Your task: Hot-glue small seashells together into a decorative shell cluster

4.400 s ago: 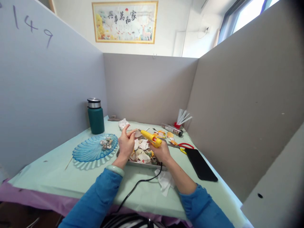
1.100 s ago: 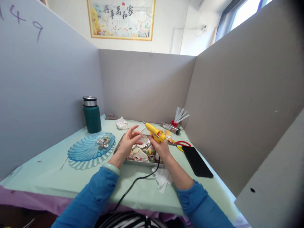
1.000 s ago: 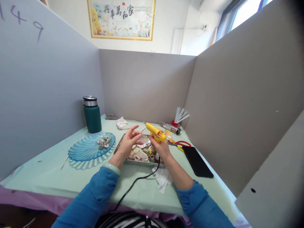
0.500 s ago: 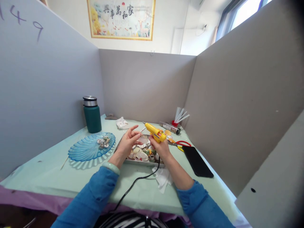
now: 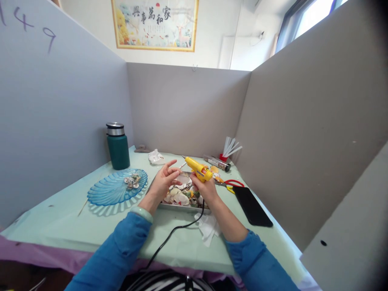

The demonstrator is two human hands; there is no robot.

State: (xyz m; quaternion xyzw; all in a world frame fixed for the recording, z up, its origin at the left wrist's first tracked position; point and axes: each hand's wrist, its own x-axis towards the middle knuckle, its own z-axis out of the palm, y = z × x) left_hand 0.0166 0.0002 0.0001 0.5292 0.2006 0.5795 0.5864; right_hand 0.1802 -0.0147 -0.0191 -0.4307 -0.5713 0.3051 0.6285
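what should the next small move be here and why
Probably ease the yellow glue gun slightly right, away from the left hand. The right hand grips it, its metal nozzle looks close to the other hand, and a black cord runs down from that grip, so the tip may be hot.

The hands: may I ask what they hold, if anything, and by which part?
The right hand grips the glue gun by its handle; left hand: cannot tell.
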